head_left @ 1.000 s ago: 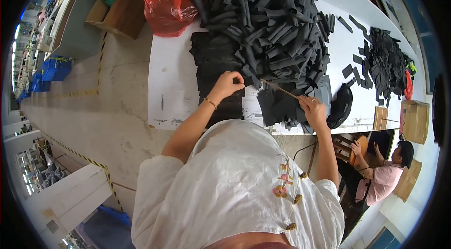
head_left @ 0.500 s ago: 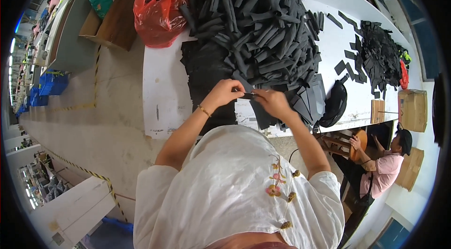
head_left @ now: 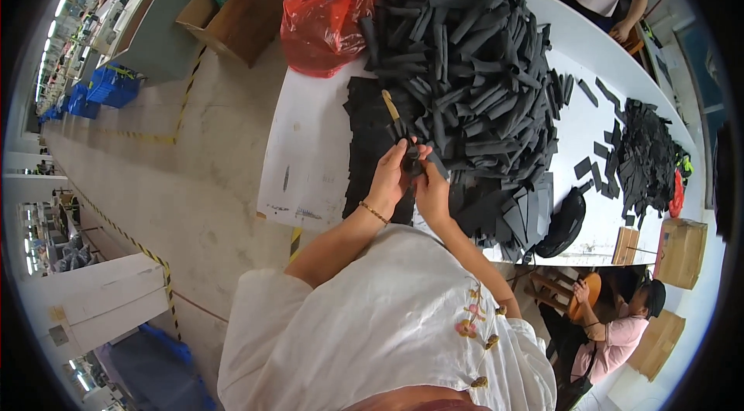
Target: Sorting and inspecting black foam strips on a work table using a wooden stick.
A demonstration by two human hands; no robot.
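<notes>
So the biggest thing there was the white worktable point(head_left: 298, 143), running across in front of the person. A huge heap of curled dark strips point(head_left: 480, 62) took up most of its middle, with a flat layer of black material point(head_left: 370, 128) lying along the heap's left side. Further right sat a smaller pile of black pieces point(head_left: 647, 155), and a red plastic bag point(head_left: 322, 35) stood up against the heap's far left. The left hand point(head_left: 386, 182) and right hand point(head_left: 432, 194) were right up together over the flat layer's near end, both with fingers closed, pinching a small black bundle point(head_left: 411, 157) between them; exactly which fingertips touched it, I couldn't tell. A thin tan stick point(head_left: 390, 105) poked up just past the bundle, pointing away from the person.
</notes>
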